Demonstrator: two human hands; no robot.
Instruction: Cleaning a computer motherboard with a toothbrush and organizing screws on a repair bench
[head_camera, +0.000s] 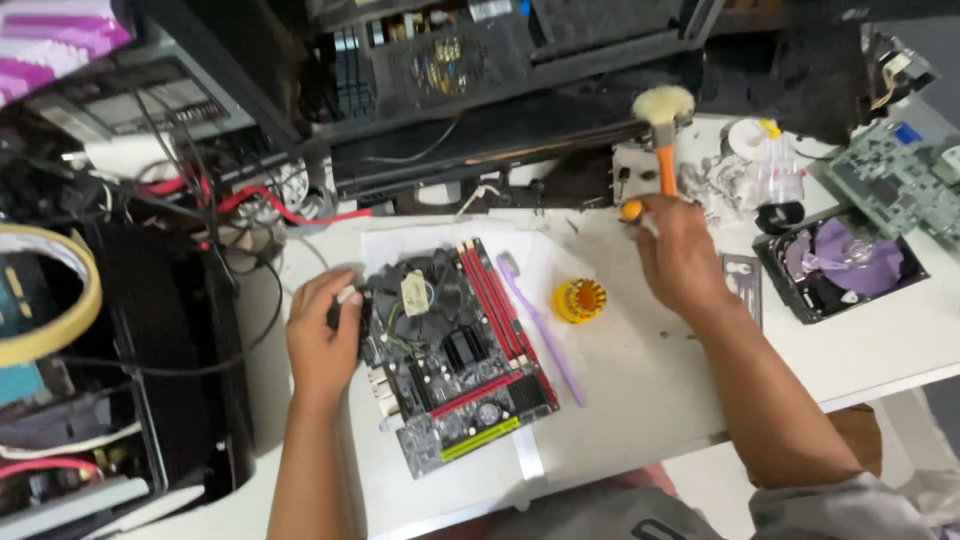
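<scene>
A computer motherboard (455, 360) with red slots and a black fan lies on white paper on the table. My left hand (322, 335) rests against its left edge and steadies it. My right hand (680, 255) is raised to the right of the board and grips the orange handle of a brush (664, 125) whose pale bristles point up and away. A purple toothbrush (540, 325) lies just right of the board. A small yellow round container (579, 300) stands beside it.
An open black computer case (480, 90) fills the back of the table. An opened hard drive (845, 265) and green circuit boards (895, 180) lie at the right. Cables and another black case (170, 330) crowd the left. A white table edge (900, 375) runs at the right.
</scene>
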